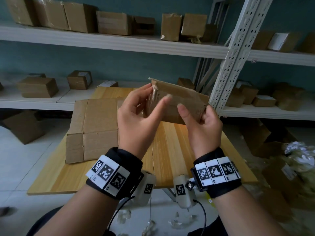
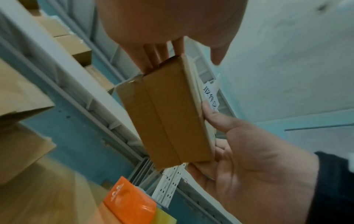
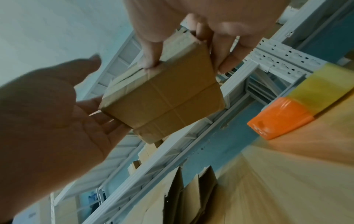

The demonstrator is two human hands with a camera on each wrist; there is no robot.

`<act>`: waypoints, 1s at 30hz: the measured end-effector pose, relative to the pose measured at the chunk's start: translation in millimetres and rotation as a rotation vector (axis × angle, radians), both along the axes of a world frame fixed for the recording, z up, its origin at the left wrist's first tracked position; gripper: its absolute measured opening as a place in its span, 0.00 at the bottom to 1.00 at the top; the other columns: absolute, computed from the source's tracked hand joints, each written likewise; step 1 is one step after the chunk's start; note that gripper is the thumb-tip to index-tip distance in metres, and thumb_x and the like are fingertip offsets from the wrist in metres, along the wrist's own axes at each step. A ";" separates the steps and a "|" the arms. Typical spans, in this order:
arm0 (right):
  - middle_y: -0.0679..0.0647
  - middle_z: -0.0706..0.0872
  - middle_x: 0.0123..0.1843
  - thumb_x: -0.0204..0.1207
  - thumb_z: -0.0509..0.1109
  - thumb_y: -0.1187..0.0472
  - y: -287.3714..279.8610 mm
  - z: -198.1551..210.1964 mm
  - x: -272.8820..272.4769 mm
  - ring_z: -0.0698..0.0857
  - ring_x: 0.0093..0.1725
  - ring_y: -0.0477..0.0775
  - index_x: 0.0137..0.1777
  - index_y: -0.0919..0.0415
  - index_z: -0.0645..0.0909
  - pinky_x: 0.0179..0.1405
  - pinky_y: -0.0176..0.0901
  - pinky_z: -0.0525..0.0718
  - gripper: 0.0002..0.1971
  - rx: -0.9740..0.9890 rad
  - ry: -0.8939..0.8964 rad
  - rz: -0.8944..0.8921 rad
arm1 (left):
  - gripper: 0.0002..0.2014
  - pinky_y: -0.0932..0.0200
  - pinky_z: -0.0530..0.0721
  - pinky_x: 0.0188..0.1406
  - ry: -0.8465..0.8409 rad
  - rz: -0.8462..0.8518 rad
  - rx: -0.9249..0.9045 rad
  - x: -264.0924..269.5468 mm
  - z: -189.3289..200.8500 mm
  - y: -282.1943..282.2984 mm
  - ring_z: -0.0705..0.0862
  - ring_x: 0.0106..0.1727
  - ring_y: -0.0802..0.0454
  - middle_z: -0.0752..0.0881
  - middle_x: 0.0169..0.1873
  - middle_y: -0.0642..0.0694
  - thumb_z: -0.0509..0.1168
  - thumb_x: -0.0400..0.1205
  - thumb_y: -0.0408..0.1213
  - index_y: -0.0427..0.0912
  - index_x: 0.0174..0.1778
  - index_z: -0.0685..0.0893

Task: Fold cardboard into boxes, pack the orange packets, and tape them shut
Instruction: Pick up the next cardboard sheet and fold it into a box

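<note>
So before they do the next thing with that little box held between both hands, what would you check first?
1. Small cardboard box held at both ends: ok, the left hand and right hand each grip one end.
2. Box lifted off the wooden table: ok.
3. Flaps folded closed: cannot tell; one end looks ragged.
4. Orange packet within reach on the table: ok.
5. Packet already inside the box: cannot tell.
6. Tape at hand: cannot tell, none shows.
</note>
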State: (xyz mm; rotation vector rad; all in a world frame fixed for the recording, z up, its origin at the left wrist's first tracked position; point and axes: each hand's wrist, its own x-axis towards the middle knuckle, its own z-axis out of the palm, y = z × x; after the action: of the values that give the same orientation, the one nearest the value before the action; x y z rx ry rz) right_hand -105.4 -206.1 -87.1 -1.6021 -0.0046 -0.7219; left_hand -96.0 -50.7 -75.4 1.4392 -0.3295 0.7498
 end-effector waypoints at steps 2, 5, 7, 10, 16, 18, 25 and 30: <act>0.42 0.94 0.57 0.72 0.84 0.41 0.9 0.8 -0.3 0.91 0.60 0.37 0.63 0.53 0.87 0.58 0.33 0.88 0.25 0.023 0.013 0.023 | 0.22 0.46 0.93 0.59 0.024 0.039 0.065 2.9 -3.9 -1.1 0.91 0.62 0.48 0.90 0.60 0.46 0.83 0.80 0.46 0.41 0.66 0.87; 0.38 0.90 0.63 0.64 0.85 0.36 2.0 3.3 0.0 0.85 0.63 0.26 0.71 0.52 0.80 0.61 0.26 0.83 0.38 0.011 0.038 0.040 | 0.19 0.45 0.92 0.58 0.049 0.059 0.061 3.5 -8.7 -4.9 0.91 0.59 0.50 0.89 0.58 0.46 0.80 0.82 0.48 0.43 0.63 0.86; 0.32 0.83 0.63 0.60 0.85 0.35 2.6 3.9 0.6 0.79 0.59 0.18 0.76 0.48 0.74 0.55 0.19 0.79 0.45 -0.046 0.064 -0.015 | 0.16 0.42 0.92 0.58 0.055 0.031 0.059 -0.5 -6.8 -8.5 0.90 0.58 0.48 0.89 0.56 0.46 0.75 0.85 0.52 0.45 0.61 0.86; 0.27 0.75 0.73 0.65 0.82 0.37 1.5 3.7 -1.8 0.66 0.59 0.05 0.83 0.44 0.64 0.59 0.10 0.68 0.48 -0.007 0.070 0.027 | 0.15 0.45 0.92 0.58 0.057 0.039 0.089 -1.2 -7.6 -11.1 0.89 0.59 0.49 0.88 0.57 0.46 0.74 0.87 0.50 0.44 0.61 0.85; 0.30 0.79 0.68 0.62 0.88 0.40 -0.7 7.4 -1.7 0.78 0.64 0.21 0.75 0.39 0.69 0.57 0.19 0.78 0.44 -0.094 0.065 0.010 | 0.16 0.47 0.91 0.57 0.087 0.010 0.053 -2.5 -5.5 -11.8 0.89 0.57 0.53 0.88 0.56 0.45 0.69 0.88 0.54 0.45 0.60 0.85; 0.31 0.78 0.70 0.63 0.87 0.39 -1.8 7.5 -2.5 0.76 0.65 0.21 0.77 0.39 0.67 0.58 0.18 0.75 0.45 -0.074 0.058 0.038 | 0.16 0.48 0.91 0.57 0.100 0.020 0.070 -3.7 -5.2 -13.2 0.89 0.58 0.54 0.88 0.57 0.46 0.71 0.87 0.54 0.46 0.61 0.84; 0.34 0.78 0.75 0.60 0.85 0.35 -7.5 5.3 2.3 0.77 0.71 0.28 0.80 0.44 0.69 0.58 0.17 0.74 0.49 -0.092 0.050 0.024 | 0.16 0.57 0.90 0.58 0.095 0.045 0.116 -4.2 -5.3 -16.1 0.87 0.60 0.57 0.86 0.58 0.48 0.74 0.87 0.51 0.45 0.62 0.82; 0.41 0.85 0.75 0.74 0.76 0.33 -7.8 3.6 0.7 0.81 0.74 0.34 0.78 0.49 0.77 0.70 0.33 0.80 0.36 -0.031 0.011 0.025 | 0.20 0.53 0.90 0.59 0.046 0.088 0.130 -3.2 -9.3 -16.9 0.86 0.63 0.55 0.85 0.61 0.47 0.76 0.86 0.49 0.45 0.67 0.79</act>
State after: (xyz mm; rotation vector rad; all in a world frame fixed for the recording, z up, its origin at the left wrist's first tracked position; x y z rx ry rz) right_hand -104.6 -213.8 -83.5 -1.6326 -0.0282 -0.6967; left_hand -99.3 -67.5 -84.7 1.6000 -0.2854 0.7770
